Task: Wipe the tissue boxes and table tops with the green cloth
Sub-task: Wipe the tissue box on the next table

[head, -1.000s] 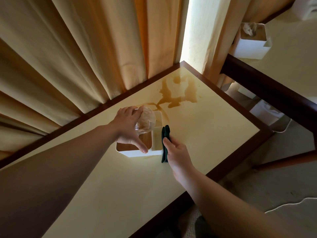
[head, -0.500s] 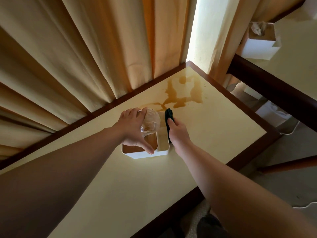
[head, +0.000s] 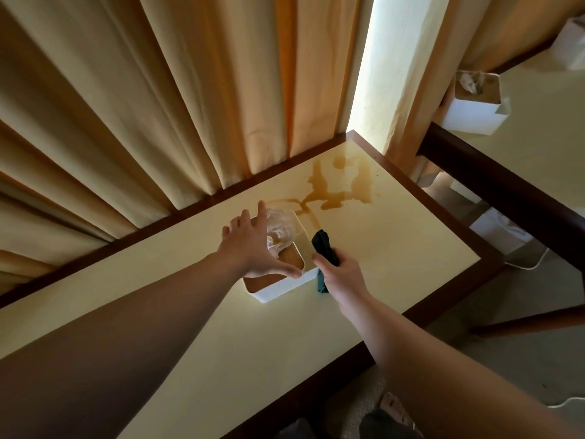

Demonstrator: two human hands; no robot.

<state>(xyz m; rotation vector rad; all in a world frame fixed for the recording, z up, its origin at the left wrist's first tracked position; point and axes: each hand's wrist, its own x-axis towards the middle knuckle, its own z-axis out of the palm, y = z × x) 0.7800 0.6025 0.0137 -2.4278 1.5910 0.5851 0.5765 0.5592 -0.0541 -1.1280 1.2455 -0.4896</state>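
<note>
A white tissue box (head: 278, 288) with a brown top and a tuft of tissue (head: 280, 231) stands on the cream table top (head: 395, 248). My left hand (head: 250, 245) lies over the box's top, fingers spread, thumb on its near edge. My right hand (head: 340, 275) grips the dark green cloth (head: 324, 248), which is pressed against the box's right side. A brown spill (head: 342, 185) spreads over the table's far corner, with a thin trail running toward the box.
Cream curtains (head: 158, 106) hang right behind the table's dark wooden edge. A second table (head: 538, 166) to the right carries another white tissue box (head: 474, 106). Between the tables, white items (head: 497, 229) and a cable lie on the floor.
My right hand with the cloth slid back along the box's right side toward me. My left hand's fingers spread out over the box top. The camera view shifted slightly.
</note>
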